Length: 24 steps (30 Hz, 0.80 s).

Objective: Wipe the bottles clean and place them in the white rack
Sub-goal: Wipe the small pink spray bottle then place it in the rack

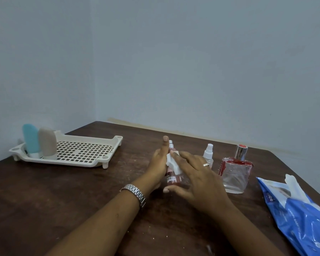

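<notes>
My dark wooden table [63, 191] bears a square glass perfume bottle [235, 174], a white perforated plastic rack [72, 162] well left of it, a blue packet [299, 218] right.

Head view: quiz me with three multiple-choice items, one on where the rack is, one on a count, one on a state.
1. Seen from the left hand, the rack stands:
A) to its left
B) to its right
C) beneath it

2. How many bottles are in the rack?
A) none
B) two
C) four

3. The pink bottle is:
A) in the rack
B) lying untouched
C) held and wiped with a tissue

Key:
1 A, the rack sits far left of both hands.
2 B, a blue bottle and a beige bottle stand in it.
3 C, the left hand grips the pink bottle while the right hand holds the tissue on it.
</notes>
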Each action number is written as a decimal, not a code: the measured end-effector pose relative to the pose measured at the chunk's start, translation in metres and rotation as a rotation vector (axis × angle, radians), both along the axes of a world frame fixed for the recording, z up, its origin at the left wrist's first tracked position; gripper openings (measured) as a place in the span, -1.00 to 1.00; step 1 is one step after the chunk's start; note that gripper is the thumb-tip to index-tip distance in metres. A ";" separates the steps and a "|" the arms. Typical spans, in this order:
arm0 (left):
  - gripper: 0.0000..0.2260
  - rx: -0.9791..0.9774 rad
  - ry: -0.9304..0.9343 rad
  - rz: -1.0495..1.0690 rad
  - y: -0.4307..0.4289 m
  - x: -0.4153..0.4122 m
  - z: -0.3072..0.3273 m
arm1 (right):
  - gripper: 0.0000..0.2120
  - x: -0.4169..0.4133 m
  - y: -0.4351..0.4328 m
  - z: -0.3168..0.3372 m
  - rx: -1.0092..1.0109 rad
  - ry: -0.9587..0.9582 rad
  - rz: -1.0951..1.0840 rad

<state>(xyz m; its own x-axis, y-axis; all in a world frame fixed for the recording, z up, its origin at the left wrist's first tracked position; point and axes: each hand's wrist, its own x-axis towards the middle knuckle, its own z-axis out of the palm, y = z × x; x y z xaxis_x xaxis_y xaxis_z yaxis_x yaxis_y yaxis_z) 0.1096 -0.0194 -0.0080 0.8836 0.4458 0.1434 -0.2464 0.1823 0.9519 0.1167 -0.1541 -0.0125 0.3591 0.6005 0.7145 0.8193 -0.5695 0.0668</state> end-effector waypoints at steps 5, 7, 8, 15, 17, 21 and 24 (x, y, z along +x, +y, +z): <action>-0.51 0.012 0.024 0.062 0.002 0.001 -0.002 | -0.30 -0.001 0.000 0.002 0.007 -0.059 0.019; -0.50 0.008 0.001 0.104 0.004 0.004 -0.003 | -0.40 -0.004 0.002 0.003 0.027 -0.106 0.030; -0.48 -0.004 -0.002 0.115 0.005 0.004 -0.002 | -0.47 -0.004 0.002 0.002 0.036 -0.126 0.040; -0.36 0.100 0.014 0.110 0.013 0.007 -0.008 | -0.78 -0.006 0.004 -0.005 0.059 -0.193 0.145; -0.37 0.104 0.013 0.119 0.014 0.008 -0.008 | -0.84 -0.006 0.006 -0.008 0.050 -0.188 0.176; -0.37 0.182 -0.009 0.162 0.021 0.006 -0.006 | -0.83 -0.001 0.000 -0.010 0.126 -0.078 0.142; -0.34 0.224 -0.015 0.170 0.030 0.002 -0.003 | -0.84 0.002 -0.005 -0.011 0.236 0.037 0.115</action>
